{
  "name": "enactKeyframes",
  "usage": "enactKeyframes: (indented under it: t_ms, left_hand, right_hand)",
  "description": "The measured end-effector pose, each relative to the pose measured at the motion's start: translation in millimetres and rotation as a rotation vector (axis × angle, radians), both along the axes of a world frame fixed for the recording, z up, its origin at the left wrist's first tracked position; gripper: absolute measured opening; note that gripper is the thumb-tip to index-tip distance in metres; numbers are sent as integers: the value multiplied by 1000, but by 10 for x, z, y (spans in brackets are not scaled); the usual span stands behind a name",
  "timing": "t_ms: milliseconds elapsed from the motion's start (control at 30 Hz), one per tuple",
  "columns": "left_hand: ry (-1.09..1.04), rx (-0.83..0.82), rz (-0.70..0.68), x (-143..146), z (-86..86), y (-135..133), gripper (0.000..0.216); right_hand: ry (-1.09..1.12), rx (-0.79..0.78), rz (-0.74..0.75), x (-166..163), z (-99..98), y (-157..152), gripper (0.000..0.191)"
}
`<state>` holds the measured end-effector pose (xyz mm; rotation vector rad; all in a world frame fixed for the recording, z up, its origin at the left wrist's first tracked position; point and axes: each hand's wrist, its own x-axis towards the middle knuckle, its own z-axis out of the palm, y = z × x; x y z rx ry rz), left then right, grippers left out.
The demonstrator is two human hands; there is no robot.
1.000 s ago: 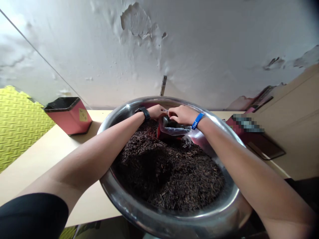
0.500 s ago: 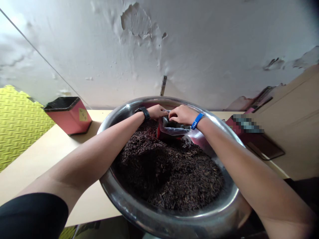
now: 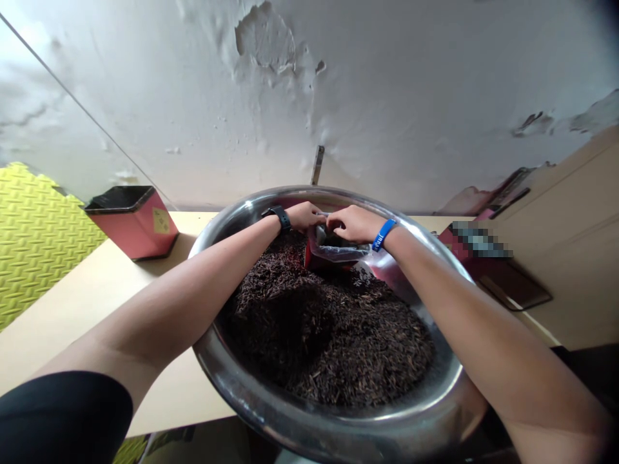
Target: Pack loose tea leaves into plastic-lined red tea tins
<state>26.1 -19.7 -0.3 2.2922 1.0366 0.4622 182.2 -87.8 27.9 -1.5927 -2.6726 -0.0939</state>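
Observation:
A wide metal basin [image 3: 338, 428] holds a heap of dark, dry shreds that look like loose tea leaves [image 3: 367, 348]. Toward its far side sits a red container [image 3: 319, 259] with a clear plastic bag [image 3: 338, 253] lining it and folded over its rim. My left hand [image 3: 305, 216], with a dark watch on the wrist, pinches the bag's far edge at the left. Close beside it my right hand [image 3: 355, 223], wearing a blue wristband, grips the same edge with curled fingers. Both fingertips are partly hidden, and the container's inside shows only in part.
On the pale table [image 3: 48, 322] at left stands a pink tapered bin [image 3: 138, 225] with a dark rim. More pink and dark containers [image 3: 512, 280] stand at right. Behind the basin rises a peeling wall [image 3: 411, 96]. Yellow foam matting [image 3: 33, 238] lies at far left.
My right wrist has turned slightly, so the wristband's lettering shows differently. Both hands stay at the bag's far edge, and the basin and containers keep their places.

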Motion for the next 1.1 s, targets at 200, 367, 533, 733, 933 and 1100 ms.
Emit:
enactKeyframes:
  t_ms: [200,367,533,733,933,1100]
  left_hand:
    - [0,-11,-10,-13,8,-15,28]
    - [-22,-42,-7,-13,12,-22,28]
    - [0,14,0,1,-1,-5,26]
    - [17,30,2,0,-19,17,25]
    - [-4,21,-19,-1,-29,23,25]
    - [-9,4,-20,-5,-30,33,25]
  right_hand:
    - [19,-1,24,10,-13,15,26]
    - [20,40,2,-7,-8,6,29]
    - [-8,0,-25,-26,8,-5,27]
    - [5,6,9,-16,-1,-10,27]
    - [13,9,23,-6,-18,4,27]
    - [17,9,22,-12,-17,13,26]
